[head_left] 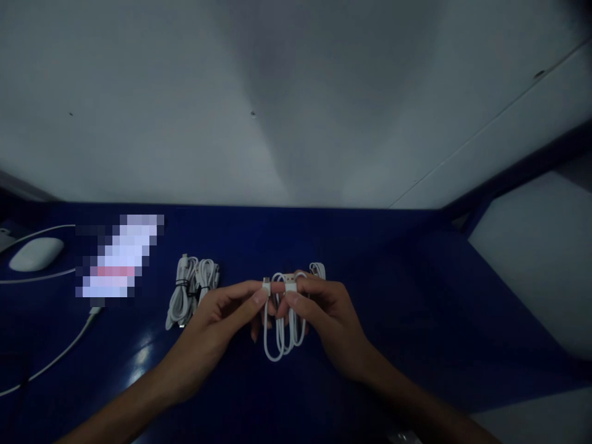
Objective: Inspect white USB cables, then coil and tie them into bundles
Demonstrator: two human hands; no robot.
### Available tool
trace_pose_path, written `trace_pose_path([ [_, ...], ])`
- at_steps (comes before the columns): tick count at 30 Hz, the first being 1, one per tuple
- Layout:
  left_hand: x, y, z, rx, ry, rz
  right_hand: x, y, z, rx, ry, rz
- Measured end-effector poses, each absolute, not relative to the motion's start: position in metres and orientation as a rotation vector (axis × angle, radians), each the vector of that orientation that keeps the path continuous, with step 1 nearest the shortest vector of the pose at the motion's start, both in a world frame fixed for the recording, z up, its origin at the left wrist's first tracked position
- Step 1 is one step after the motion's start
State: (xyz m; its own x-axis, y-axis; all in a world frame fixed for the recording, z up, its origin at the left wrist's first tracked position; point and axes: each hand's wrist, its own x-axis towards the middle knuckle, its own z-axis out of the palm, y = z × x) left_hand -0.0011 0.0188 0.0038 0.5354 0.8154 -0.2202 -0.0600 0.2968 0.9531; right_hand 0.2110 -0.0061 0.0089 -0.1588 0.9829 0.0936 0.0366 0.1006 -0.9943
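Observation:
Between my two hands hangs a white USB cable (274,357), gathered in several loose loops. My left hand (226,311) pinches its smaller plug between thumb and forefinger. The wider USB plug (291,287) is gripped by the thumb and fingers of my right hand (330,308). Both metal plug ends point away from me, a short gap apart. Some of the fingers are hidden behind the loops. Left of my left hand lie white cables bundled with dark ties (182,296). Another coiled white cable (317,269) shows just beyond my right hand, partly covered by it.
A lit phone (123,256), its screen blurred out, lies on the blue tabletop (370,246) at the left, with a white charging cord (69,345) running from it. Beside it is a rounded white case-like object (37,254). A pale wall (185,123) rises behind the table.

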Motion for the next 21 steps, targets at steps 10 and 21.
trace_pose_path([
  [10,-0.0022,0.0169,0.0030,1.105,0.806,0.682,0.2115,-0.0062,0.0082,-1.091,-1.385,1.254],
  [21,-0.0003,0.0174,0.0034,1.098,0.803,0.693,0.2104,-0.0062,0.0072,-1.074,-1.368,1.261],
])
